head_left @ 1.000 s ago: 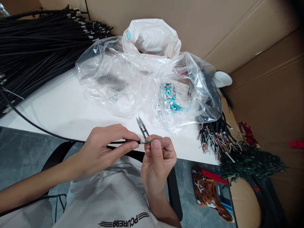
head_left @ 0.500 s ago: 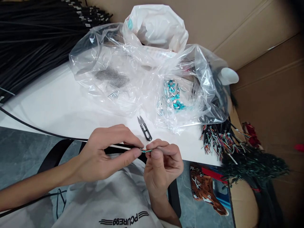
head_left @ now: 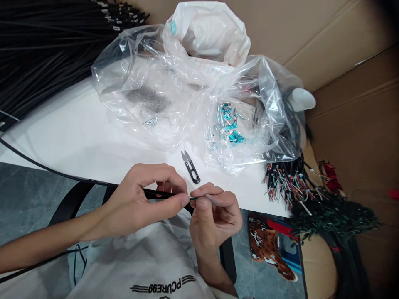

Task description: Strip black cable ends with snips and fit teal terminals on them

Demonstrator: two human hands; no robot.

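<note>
Left hand (head_left: 140,203) pinches black cable (head_left: 46,168) end; right hand (head_left: 215,214) pinches thin wires (head_left: 192,199). Light, floppy; grip near tip. Snips (head_left: 190,167) at 12 o'clock.

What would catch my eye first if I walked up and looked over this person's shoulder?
Probably the two hands at the near table edge: the left hand and right hand meet fingertip to fingertip, pinching the end of a thin black cable that trails off left. Just beyond lie small black snips on the white table, with crinkled clear plastic bags behind and a bundle of multicoloured wire ends at right.
</note>
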